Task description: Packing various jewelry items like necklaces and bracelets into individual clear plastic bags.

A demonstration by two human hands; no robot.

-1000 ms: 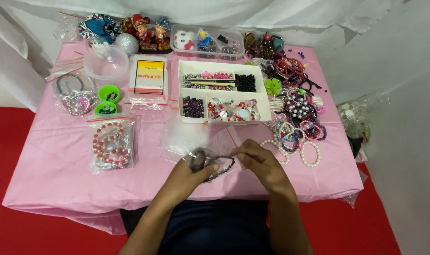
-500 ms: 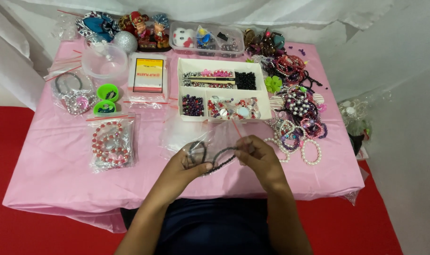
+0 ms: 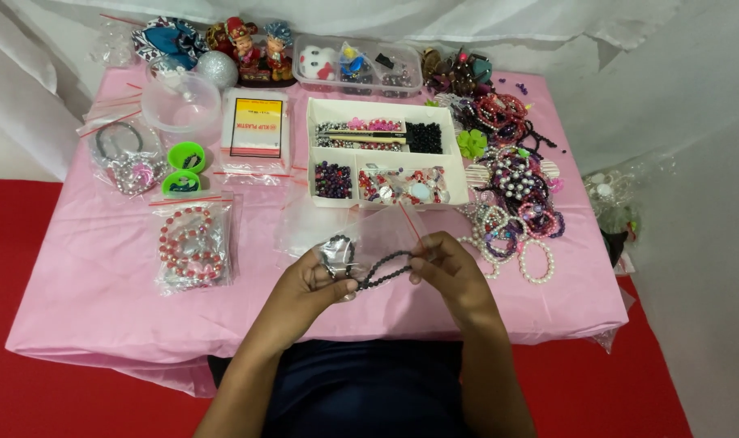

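Both hands meet low over the front of the pink table [image 3: 102, 268]. Her left hand [image 3: 309, 284] is closed in a pinch on one end of a dark beaded bracelet [image 3: 378, 270], the fingers curled in with a second dark loop and some crinkled clear plastic bunched against them. The right hand [image 3: 446, 272] pinches the other end of the same strand, together with the edge of a clear zip bag [image 3: 386, 231] whose red seal strip slants up from the fingertips (the bag is so transparent that its outline is hard to follow). The bracelet hangs stretched between the two hands, just above the tablecloth and just in front of the white compartment tray [image 3: 386, 109] of beads. To the right of the hands lies a heap of pearl and coloured bracelets [image 3: 511, 203], the nearest white pearl loop just beside the right hand. To the left, well apart, sits a bagged set of pink bead bracelets [image 3: 193, 243], with two green round caps [image 3: 183, 169] beyond it and a clear plastic bowl [image 3: 181, 104] further back.
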